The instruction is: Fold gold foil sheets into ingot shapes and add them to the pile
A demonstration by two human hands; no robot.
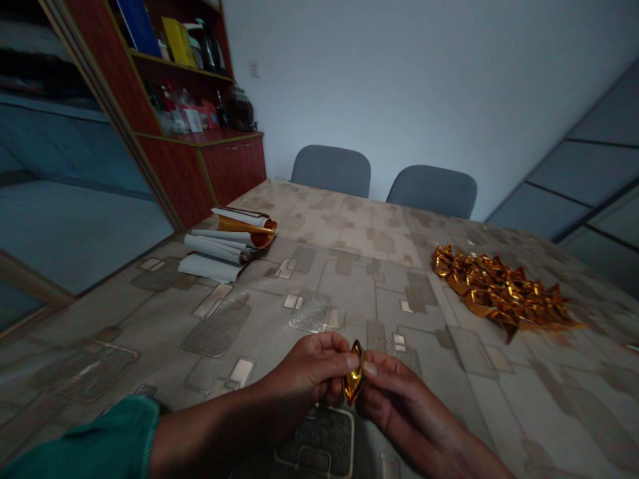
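A small folded gold foil paper ingot [354, 380], pointed at both ends, is held upright just above the near part of the table. My left hand [315, 367] pinches its left side, thumb on the foil. From the right, my right hand [394, 389] grips the other side with thumb and fingertips. Further right on the table lie rows of similar gold foil ingots [504, 289], packed close together. To the left rests a stack of curled paper sheets [219, 249], pale on one face and gold on the other.
The table [344, 266] has a patterned cover. Two grey chairs [330, 169] stand at its far edge by the wall. A red-brown cabinet [229, 169] with bottles and bags on its shelves is at the back left.
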